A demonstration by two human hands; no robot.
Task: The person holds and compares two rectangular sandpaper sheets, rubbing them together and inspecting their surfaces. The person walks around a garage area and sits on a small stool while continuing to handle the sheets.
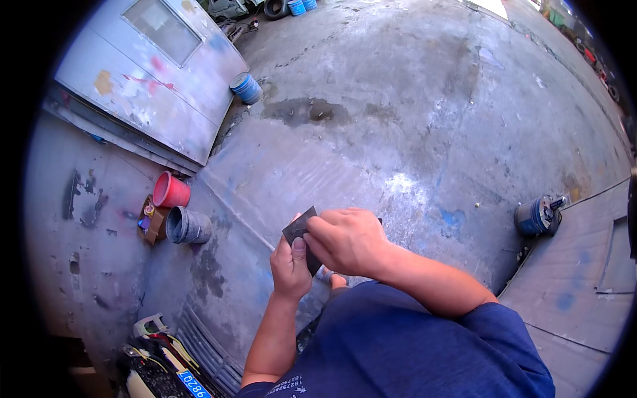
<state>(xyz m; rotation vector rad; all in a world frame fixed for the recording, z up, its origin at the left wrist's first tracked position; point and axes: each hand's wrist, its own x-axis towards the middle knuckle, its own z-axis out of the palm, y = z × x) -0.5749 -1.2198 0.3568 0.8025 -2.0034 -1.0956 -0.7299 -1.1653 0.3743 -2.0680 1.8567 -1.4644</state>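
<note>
Left: a red bucket (174,192) and grey bucket (195,227) beside a carton (158,227). Centre: the left hand (290,268) pinches a dark sheet (300,225), partly hidden by the curled right hand (348,240), whose grip cannot be told.

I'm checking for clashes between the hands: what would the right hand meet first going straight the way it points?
The dark flat sheet that the left hand holds; the right hand seems to touch it, though depth there is hard to judge.
</note>
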